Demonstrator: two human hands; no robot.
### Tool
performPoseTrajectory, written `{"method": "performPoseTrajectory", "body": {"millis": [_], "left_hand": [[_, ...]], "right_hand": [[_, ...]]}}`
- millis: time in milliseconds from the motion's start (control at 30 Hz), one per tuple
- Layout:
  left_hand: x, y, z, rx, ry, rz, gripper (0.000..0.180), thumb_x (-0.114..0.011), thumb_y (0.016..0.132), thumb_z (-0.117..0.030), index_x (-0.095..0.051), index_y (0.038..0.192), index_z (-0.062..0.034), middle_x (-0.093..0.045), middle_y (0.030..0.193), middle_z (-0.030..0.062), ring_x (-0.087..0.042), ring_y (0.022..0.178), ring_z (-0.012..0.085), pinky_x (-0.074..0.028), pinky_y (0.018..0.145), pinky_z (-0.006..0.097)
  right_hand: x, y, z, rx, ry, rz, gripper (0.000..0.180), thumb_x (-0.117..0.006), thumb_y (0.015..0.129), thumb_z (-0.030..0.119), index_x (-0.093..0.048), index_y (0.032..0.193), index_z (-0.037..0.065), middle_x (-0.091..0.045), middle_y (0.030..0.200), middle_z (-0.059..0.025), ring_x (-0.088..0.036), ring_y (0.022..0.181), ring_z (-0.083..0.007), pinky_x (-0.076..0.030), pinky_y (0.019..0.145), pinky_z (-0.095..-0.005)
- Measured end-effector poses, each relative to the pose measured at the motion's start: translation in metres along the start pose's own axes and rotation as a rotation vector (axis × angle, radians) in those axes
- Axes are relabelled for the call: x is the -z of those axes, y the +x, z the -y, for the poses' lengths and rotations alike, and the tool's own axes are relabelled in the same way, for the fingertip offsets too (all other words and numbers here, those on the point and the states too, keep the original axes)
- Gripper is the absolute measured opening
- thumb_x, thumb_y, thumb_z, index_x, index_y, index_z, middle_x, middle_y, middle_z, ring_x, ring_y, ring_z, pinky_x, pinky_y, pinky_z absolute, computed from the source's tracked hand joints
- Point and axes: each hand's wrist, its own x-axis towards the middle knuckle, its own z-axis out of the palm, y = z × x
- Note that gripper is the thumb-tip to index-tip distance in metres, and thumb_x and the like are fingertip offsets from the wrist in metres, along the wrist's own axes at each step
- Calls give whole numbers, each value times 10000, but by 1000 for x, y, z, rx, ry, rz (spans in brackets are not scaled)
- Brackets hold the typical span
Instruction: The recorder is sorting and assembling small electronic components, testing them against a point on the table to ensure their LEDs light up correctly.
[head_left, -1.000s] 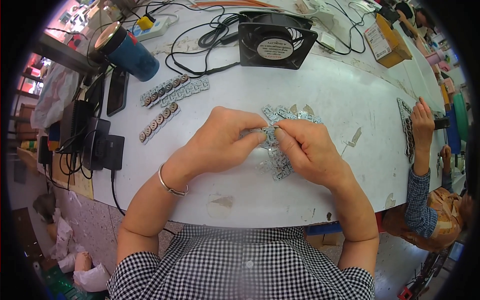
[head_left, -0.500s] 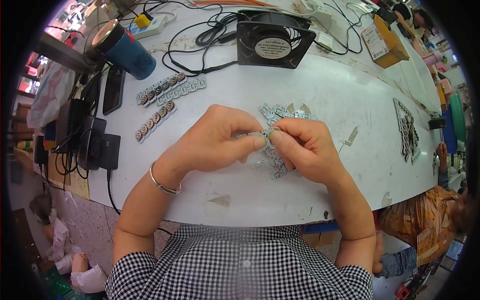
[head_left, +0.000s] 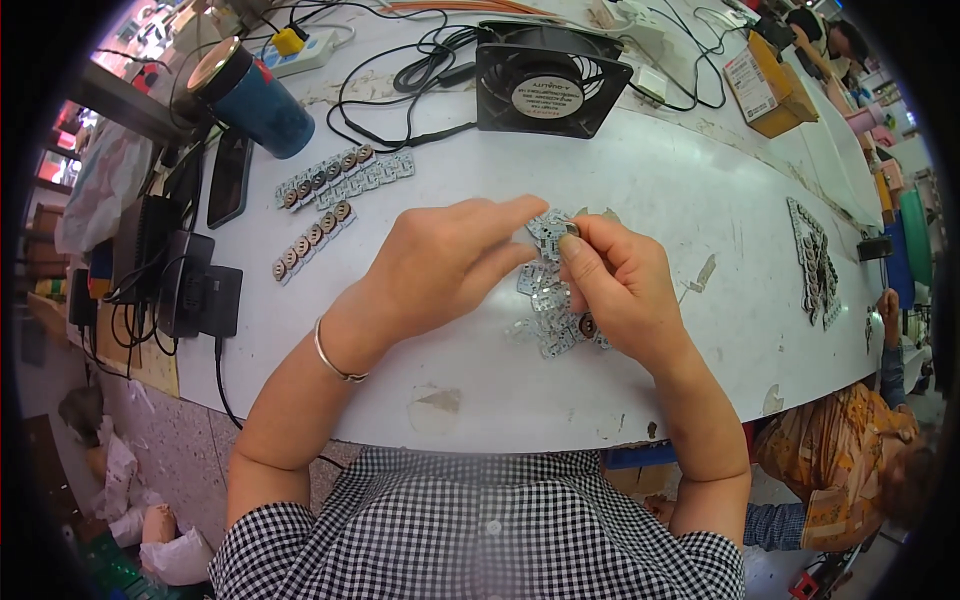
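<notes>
While the left hand and right hand meet over the white table, their fingertips pinch one small round part above a strip of little circuit boards. That strip looks thin, light and brittle, best held by its edges. Three finished strips lie near the blue cup; one black fan stands behind.

i see my left hand and right hand pinching a small metal part over a pile of parts
</notes>
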Motion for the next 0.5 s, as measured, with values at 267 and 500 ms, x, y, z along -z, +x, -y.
{"method": "performPoseTrajectory", "body": {"millis": [267, 500], "left_hand": [[0, 1, 6, -240, 294, 0, 316, -749, 787, -50, -688, 1096, -34, -712, 841, 116, -677, 659, 236, -550, 570, 290], [-1, 2, 10, -291, 316, -19, 304, -743, 780, -39, -682, 1077, -28, -714, 845, 113, -691, 687, 243, -563, 589, 296]], "right_hand": [[0, 1, -5, 116, -189, 0, 163, -549, 971, 95, -646, 984, -35, -567, 708, 15, -486, 553, -39, -394, 497, -206], [-2, 1, -7, 145, -189, -19, 159, -550, 969, 89, -649, 977, -36, -568, 701, 14, -484, 549, -42, -395, 494, -210]]}}
